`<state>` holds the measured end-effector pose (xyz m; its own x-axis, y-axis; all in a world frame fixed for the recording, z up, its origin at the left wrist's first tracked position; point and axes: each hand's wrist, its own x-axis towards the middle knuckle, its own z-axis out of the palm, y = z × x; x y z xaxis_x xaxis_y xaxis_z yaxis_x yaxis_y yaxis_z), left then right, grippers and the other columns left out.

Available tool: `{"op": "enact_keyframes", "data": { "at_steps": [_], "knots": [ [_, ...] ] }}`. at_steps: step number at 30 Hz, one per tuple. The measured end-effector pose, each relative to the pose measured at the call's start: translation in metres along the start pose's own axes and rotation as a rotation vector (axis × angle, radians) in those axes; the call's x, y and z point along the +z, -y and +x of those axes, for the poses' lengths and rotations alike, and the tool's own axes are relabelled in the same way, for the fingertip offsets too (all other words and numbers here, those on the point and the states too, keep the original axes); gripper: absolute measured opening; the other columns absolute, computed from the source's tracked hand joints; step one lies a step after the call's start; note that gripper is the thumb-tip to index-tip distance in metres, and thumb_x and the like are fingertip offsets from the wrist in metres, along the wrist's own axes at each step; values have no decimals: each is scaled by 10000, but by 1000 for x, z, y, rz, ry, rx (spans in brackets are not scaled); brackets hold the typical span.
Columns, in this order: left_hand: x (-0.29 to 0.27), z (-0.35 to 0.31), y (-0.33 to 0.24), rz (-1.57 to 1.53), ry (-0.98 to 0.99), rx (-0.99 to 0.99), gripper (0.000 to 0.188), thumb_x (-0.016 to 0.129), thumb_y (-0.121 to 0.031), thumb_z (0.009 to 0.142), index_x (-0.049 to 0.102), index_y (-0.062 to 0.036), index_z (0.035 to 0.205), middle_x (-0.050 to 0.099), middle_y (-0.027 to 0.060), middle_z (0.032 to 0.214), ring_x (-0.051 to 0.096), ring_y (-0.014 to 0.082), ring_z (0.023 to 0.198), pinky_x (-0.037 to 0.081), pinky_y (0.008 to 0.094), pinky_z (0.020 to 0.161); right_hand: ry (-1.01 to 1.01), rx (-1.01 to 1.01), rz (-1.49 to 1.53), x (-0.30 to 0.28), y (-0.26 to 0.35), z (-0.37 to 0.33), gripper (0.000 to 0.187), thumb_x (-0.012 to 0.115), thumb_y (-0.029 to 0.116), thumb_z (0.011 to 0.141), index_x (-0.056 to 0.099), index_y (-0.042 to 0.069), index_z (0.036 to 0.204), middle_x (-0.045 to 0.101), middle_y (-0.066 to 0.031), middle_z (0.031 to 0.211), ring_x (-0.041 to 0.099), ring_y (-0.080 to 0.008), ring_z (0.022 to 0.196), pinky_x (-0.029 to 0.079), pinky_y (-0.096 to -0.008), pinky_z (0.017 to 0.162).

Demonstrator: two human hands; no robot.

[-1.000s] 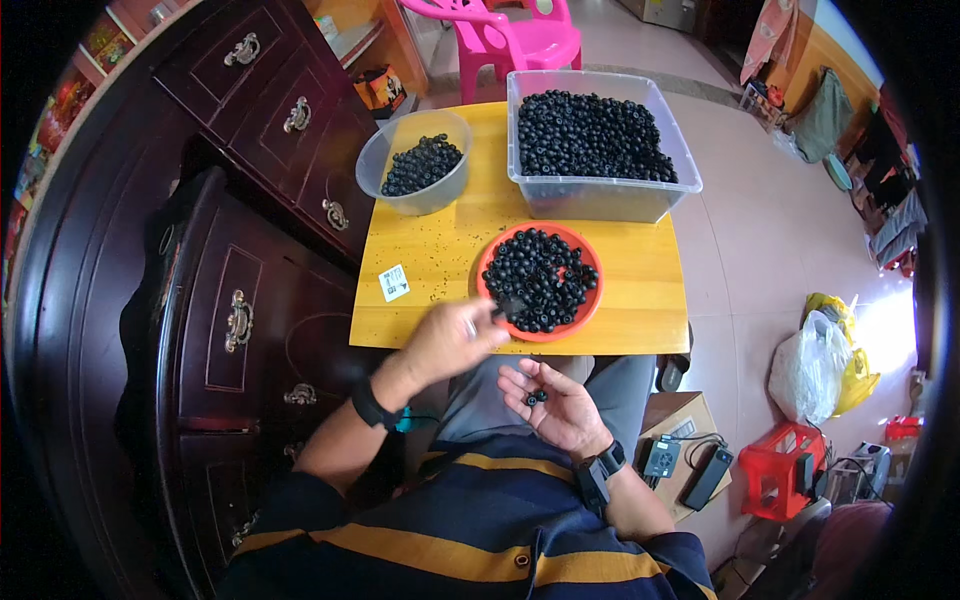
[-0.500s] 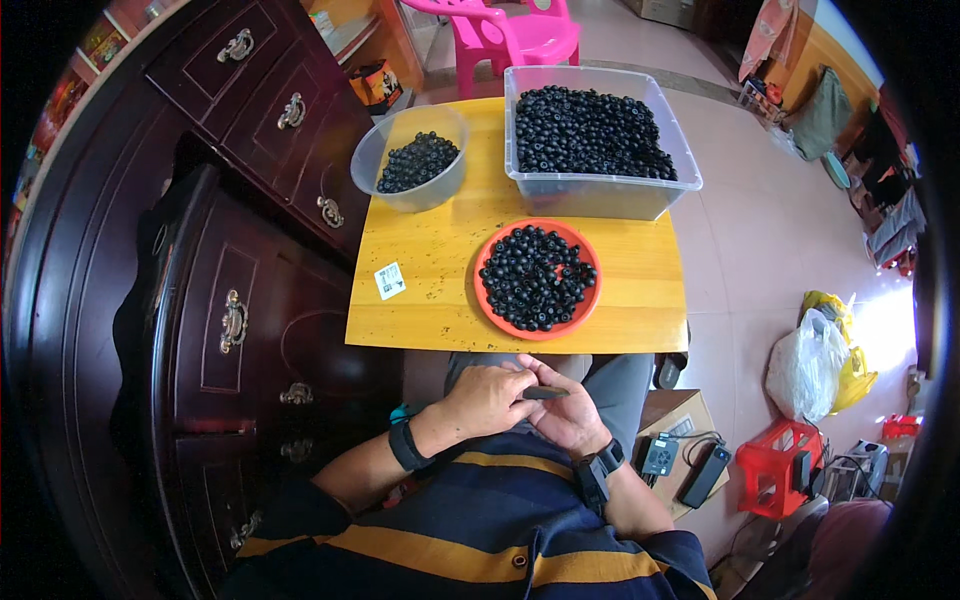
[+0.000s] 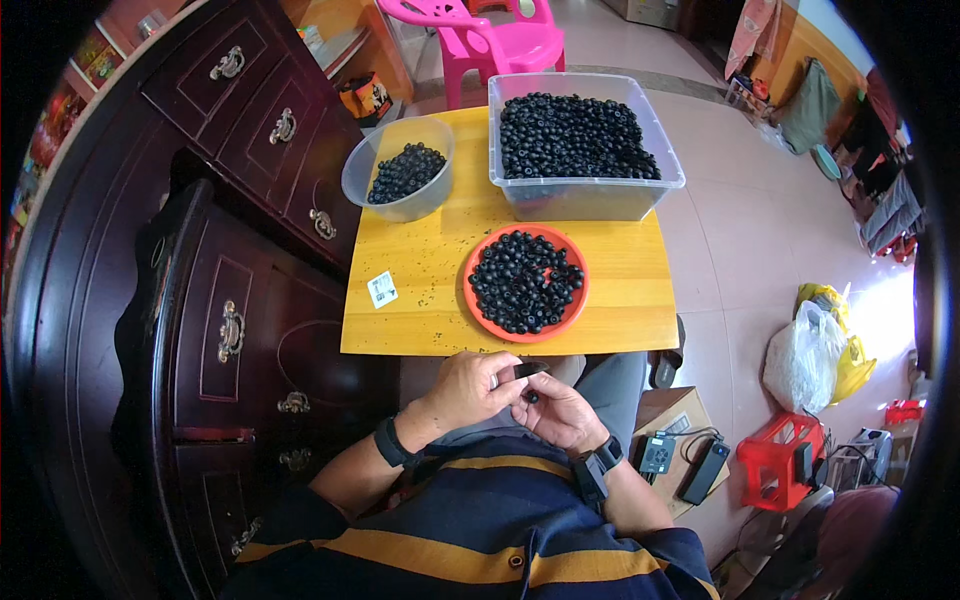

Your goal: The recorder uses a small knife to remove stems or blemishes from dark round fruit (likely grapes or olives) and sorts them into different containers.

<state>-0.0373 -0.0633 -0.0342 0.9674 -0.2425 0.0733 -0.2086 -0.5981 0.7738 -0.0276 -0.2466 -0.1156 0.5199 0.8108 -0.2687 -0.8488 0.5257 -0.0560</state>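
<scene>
My left hand (image 3: 471,389) is closed on a dark, flat, blade-like tool (image 3: 531,369), its tip pointing right, just past the table's front edge. Close beside it, my right hand (image 3: 565,412) has its fingers bent round a small black round piece (image 3: 531,397). The tool lies above that piece, and I cannot tell whether they touch. In front of my hands, an orange-red plate (image 3: 476,318) holds many black bead-like pieces (image 3: 525,280), several showing a hole.
The yellow table (image 3: 410,330) also bears a clear round bowl (image 3: 425,205) and a large clear bin (image 3: 585,205), both with black pieces. A white label (image 3: 382,290) and dark crumbs lie left. Dark drawers (image 3: 240,330) stand at left; a cardboard box (image 3: 672,412) sits right.
My right hand's open palm has curled, and a small black piece now shows in its fingers. The tool has shifted slightly up and left with my left hand. The view has shifted a little.
</scene>
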Motion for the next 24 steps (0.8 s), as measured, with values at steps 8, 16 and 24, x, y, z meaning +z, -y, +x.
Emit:
{"op": "enact_keyframes", "data": {
  "at_steps": [8, 16, 24],
  "knots": [
    [4, -1, -4, -11, -70, 53, 169, 728, -138, 801, 667, -16, 902, 627, 82, 643, 618, 199, 549, 473, 313, 527, -21, -45, 15, 12, -1, -2, 203, 572, 162, 968, 573, 70, 1148, 626, -44, 1056, 621, -151, 914, 537, -294, 823],
    [11, -3, 5, -251, -90, 6, 119, 709, -108, 828, 637, -14, 848, 597, 45, 601, 553, 104, 524, 428, 273, 501, 86, -41, 57, 8, -1, 1, 235, 580, 105, 952, 567, 56, 1182, 637, -37, 1049, 634, -142, 933, 529, -297, 816],
    [17, -4, 15, -348, -136, 32, 116, 687, -95, 853, 643, -7, 915, 573, 18, 619, 495, 80, 526, 407, 262, 502, 73, -3, 84, 10, -1, 2, 268, 564, 83, 957, 543, 54, 1223, 631, -28, 1071, 641, -128, 957, 538, -280, 827]
  ]
}}
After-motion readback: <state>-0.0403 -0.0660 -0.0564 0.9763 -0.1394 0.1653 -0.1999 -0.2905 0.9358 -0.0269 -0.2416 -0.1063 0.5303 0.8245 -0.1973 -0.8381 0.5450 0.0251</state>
